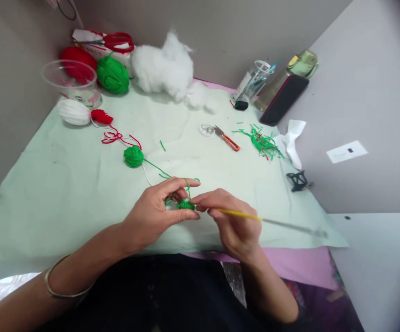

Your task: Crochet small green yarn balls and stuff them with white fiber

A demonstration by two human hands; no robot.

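Between the thumb and fingers of my left hand is a small green crochet piece, with a bit of white showing at its top. Green yarn passes over my raised left index finger and runs back to a small green yarn ball on the table. My right hand is closed around a crochet hook with a yellow handle and a grey shaft, its far end blurred. The hook's working tip is at the green piece, hidden by my right fingers.
Orange thread snips lie mid-table, left of green yarn scraps. White stuffing, a large green yarn ball, red scissors and a clear tub are at the back. A phone leans at the right.
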